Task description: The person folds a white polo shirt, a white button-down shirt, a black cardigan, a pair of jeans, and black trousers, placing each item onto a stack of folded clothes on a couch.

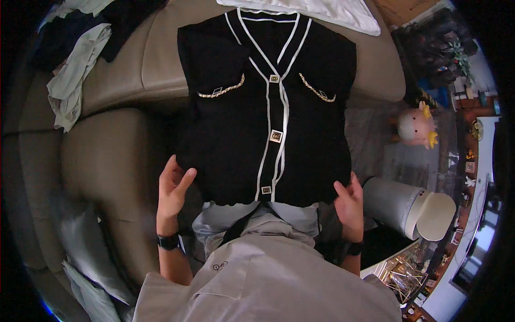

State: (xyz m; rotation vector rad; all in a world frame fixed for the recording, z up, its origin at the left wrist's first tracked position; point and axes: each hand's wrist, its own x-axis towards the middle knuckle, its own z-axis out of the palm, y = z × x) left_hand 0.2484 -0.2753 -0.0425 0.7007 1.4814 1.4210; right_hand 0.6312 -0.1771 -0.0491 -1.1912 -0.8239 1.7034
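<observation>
A black short-sleeved cardigan (225,145) with white piping lies spread out before me. Its V-neck points away, its upper part resting on the sofa seat and its hem toward my lap. Square gold-rimmed buttons run down the front, and a gold chain trim crosses each side of the chest. At the lower left side edge, my left hand (174,190) is closed on the fabric, thumb uppermost. My right hand (350,201) grips the lower right corner in the same way. Fingers under the cloth are partly hidden. The hem hangs slightly wavy between both hands.
The brown sofa (166,53) curves around the back and left. White fabric (322,13) lies behind the collar; pale and dark clothes (80,70) are heaped at far left. To the right stand a cylindrical bin (391,204) with its lid raised and a pink animal figure (416,127).
</observation>
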